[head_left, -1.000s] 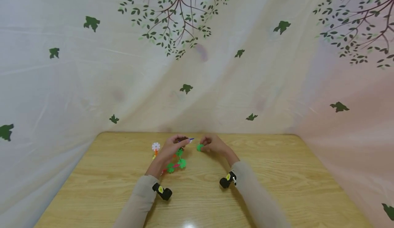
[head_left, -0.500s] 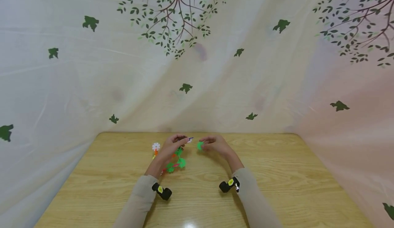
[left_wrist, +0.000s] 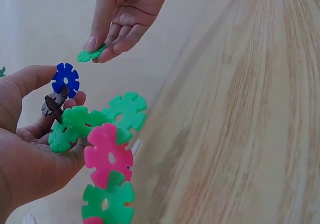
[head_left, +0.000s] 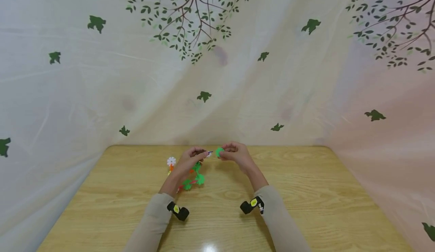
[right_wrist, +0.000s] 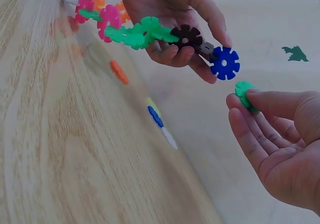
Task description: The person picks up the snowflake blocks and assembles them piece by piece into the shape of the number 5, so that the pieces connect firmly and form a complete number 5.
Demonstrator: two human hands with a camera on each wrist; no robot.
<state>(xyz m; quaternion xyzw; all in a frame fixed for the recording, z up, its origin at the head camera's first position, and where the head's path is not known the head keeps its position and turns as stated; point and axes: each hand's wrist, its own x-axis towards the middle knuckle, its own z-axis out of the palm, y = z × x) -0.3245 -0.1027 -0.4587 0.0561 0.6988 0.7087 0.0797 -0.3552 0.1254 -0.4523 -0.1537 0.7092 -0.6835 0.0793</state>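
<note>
My left hand holds a chain of notched snowflake building discs. At the chain's end a blue disc stands out from the thumb and fingertips. Behind it come a grey disc and a dark brown disc, then several green discs and pink discs, with orange at the far end. The right hand pinches one loose green disc between thumb and fingers. That disc is a short gap from the blue one, facing it.
Several loose discs lie on the wooden table, among them an orange disc, a blue disc and a white disc. A printed cloth hangs behind the table's far edge.
The right hand has risen, lifting its green disc to about the height of the blue disc. My left hand has stayed nearly still with the chain.
</note>
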